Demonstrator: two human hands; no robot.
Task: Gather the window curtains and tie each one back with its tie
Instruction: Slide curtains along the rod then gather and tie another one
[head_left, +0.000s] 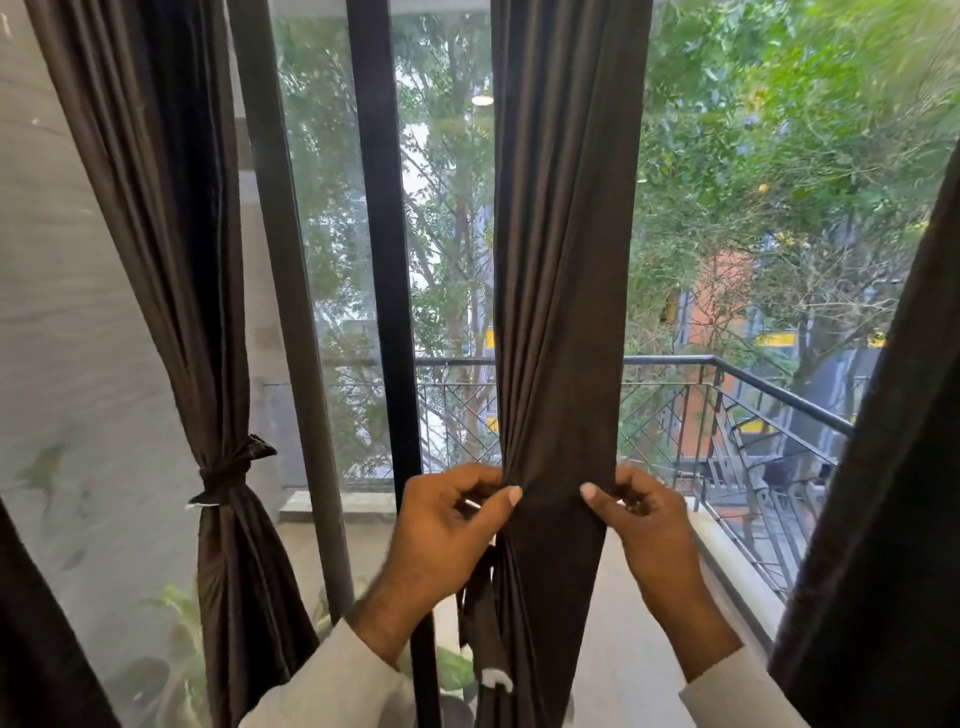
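Tightly around the middle curtain (563, 312): left hand (447, 525), right hand (649, 525).

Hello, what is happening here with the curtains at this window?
A person is tying back dark curtains. The left curtain is already bound with its tie. The left hand and right hand grip the middle curtain from both sides, holding it bunched together. Its tie hangs loose below the left hand, not yet wrapped around.
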